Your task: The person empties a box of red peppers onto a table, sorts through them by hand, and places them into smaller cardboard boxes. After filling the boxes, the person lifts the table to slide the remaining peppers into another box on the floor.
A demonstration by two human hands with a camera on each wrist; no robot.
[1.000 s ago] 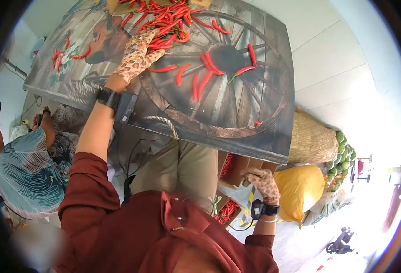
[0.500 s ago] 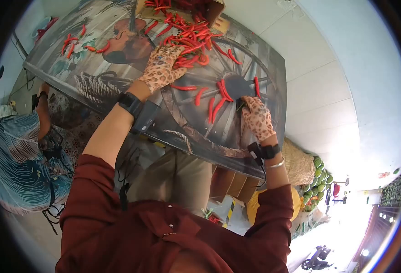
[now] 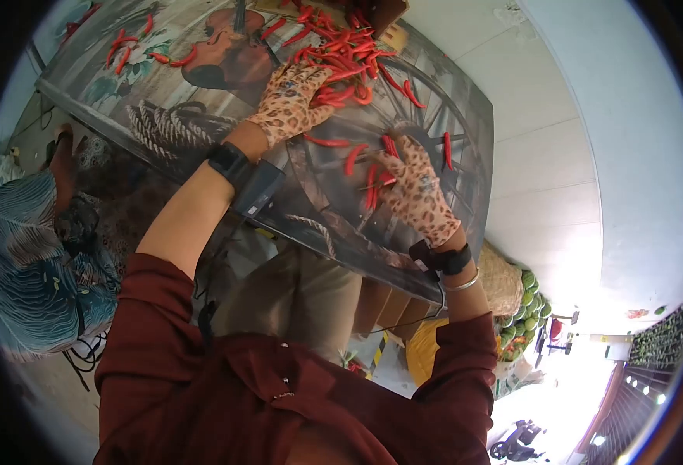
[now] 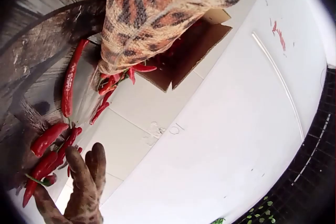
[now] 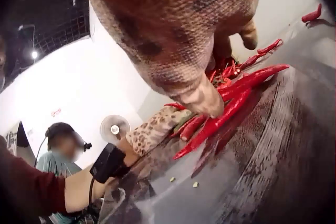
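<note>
Chillies (image 3: 341, 58) glossy, smooth; left hand (image 3: 291, 105) clad in matt knitted cloth; tabletop (image 3: 465, 132) smooth, sheeny print; box (image 4: 194, 50) matt cardboard.

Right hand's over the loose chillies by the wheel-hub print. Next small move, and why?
Likely close the right hand on the loose chillies around its fingers: they lie bunched there, apart from the big pile under the left hand.

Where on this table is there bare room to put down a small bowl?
Bare: the near-left part of the table, between the small chili group and the left hand. Crowded: the chili pile and around the right hand. Also bare: the near edge between the hands.
</note>
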